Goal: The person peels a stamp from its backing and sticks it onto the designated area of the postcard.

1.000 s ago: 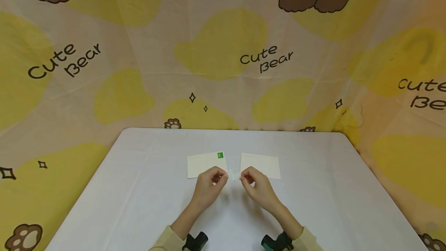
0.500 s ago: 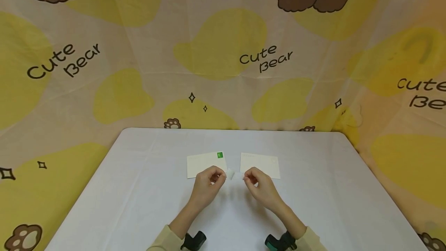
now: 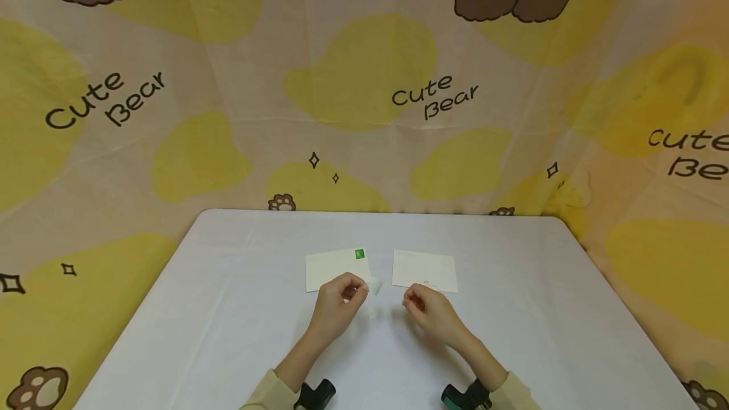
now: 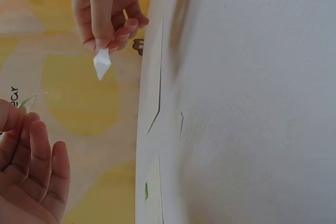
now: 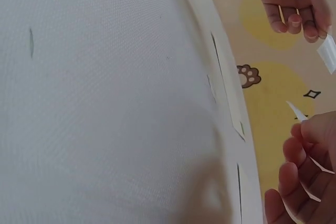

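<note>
My left hand pinches a small pale square between thumb and forefinger. Its edge shows green in the left wrist view, and it looks like a sticker or a stamp. To the right, my right hand pinches a small white slip, apart from the left hand's piece. Both hands are above the white table. Behind the left hand lies a cream card with a green stamp in its upper right corner. Another cream card lies behind the right hand.
A small pale scrap lies on the table between the hands. In the right wrist view a thin greenish piece lies farther off on the table. A yellow patterned cloth hangs behind the table's back edge.
My right hand has moved right and toward me, away from the left hand, taking the white slip with it. The left hand has shifted only slightly left, still pinching the pale square.
</note>
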`<state>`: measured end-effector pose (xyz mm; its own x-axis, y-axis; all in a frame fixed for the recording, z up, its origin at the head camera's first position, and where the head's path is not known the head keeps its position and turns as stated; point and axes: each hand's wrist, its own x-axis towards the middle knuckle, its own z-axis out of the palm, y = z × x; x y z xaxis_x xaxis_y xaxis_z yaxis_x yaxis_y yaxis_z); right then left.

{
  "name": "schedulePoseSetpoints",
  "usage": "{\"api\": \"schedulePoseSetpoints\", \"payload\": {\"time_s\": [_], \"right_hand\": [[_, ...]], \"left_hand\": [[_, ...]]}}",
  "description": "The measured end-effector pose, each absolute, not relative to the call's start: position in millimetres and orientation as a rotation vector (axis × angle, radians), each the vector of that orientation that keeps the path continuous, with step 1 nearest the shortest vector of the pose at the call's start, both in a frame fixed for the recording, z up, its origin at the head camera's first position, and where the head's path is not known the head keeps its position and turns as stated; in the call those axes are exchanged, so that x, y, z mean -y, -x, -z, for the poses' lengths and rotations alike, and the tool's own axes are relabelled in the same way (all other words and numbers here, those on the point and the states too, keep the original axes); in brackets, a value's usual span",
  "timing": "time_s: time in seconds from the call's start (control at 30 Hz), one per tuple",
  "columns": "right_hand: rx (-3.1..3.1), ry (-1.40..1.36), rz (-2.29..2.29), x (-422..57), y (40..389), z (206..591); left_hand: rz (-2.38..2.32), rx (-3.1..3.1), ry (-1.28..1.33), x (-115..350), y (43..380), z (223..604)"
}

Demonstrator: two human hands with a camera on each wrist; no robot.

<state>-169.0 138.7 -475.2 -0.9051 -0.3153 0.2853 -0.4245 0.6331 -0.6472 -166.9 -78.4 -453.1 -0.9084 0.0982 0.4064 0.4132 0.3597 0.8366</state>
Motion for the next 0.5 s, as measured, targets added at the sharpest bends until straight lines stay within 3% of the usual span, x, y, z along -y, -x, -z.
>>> {"api": "schedulePoseSetpoints", "payload": {"time_s": [0.5], "right_hand": [[2.929,-0.664,-0.935,-146.8,167.9,481.2]], "left_hand": [[1.583,2.335,0.458,78.4,164.7,452.0]]}}
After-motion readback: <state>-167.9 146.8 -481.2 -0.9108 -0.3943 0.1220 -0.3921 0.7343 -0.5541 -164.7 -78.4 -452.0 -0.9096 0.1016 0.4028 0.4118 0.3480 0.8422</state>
